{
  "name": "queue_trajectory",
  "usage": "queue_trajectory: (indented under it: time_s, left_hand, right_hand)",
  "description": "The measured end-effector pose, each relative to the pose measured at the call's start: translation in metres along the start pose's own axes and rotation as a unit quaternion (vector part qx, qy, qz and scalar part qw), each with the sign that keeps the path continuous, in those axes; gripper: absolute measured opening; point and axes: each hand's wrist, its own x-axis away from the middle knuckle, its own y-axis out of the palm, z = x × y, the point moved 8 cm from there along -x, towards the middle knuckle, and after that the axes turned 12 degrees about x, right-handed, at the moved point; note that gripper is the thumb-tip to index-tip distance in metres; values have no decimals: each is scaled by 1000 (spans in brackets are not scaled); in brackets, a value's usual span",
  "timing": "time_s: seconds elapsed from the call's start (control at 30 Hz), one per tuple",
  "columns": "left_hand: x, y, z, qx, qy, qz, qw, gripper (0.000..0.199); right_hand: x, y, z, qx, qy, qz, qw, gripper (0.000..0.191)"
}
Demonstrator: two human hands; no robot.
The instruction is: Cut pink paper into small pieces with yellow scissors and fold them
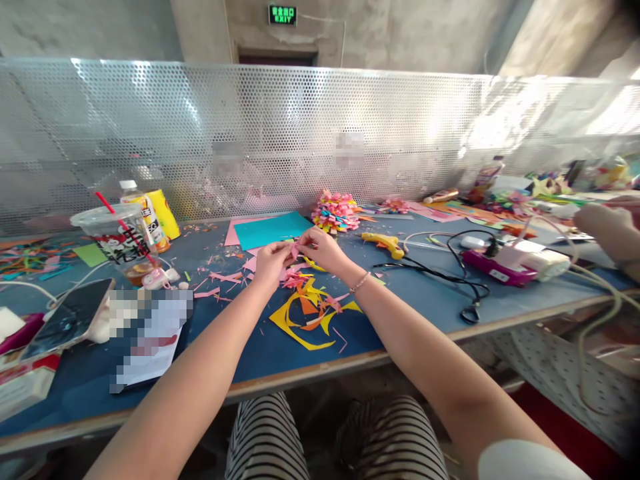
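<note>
My left hand [273, 259] and my right hand [318, 247] meet over the blue table, fingers pinched on a small piece of pink paper [295, 251]. Its exact shape is partly hidden by my fingers. Just below lie yellow paper offcuts [300, 340] with orange and pink scraps among them. Behind my hands is a sheet of turquoise paper [270, 230] overlapping a pink one. A ball of many-coloured paper strips [334, 212] stands beyond my right hand.
A yellow glue gun [384, 244] lies to the right, near black cables and a purple power strip [500, 267]. On the left are a plastic cup [117, 240] with a red straw, a bottle [150, 220] and a phone [73, 320]. Another person's hands [610, 223] are at far right.
</note>
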Motion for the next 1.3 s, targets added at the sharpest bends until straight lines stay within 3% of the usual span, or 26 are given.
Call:
queue_trajectory:
  time_s: [0.27, 0.53, 0.83, 0.93, 1.03, 1.2, 1.3]
  left_hand:
    - [-2, -2, 0, -7, 8, 11, 1000, 20]
    - [3, -1, -4, 67, -66, 30, 995, 6]
    - [0, -3, -5, 66, -68, 26, 995, 9]
    - [0, -2, -3, 63, -56, 29, 996, 11]
    - [1, -2, 0, 60, -35, 32, 997, 12]
    - [1, -3, 2, 50, -15, 31, 998, 11]
    - [3, 0, 1, 47, -15, 25, 998, 10]
  right_hand:
    - [1, -8, -12, 3, -66, -8, 998, 5]
    - [8, -12, -31, 22, -159, 10, 987, 16]
    - [11, -10, -34, 35, -184, 3, 982, 18]
    - [9, -12, -32, 6, -155, 12, 988, 17]
    - [5, -10, -21, -74, -70, 11, 995, 10]
    - [7, 13, 7, -247, 120, -49, 960, 19]
    - [9, 23, 11, -247, 138, -89, 955, 27]
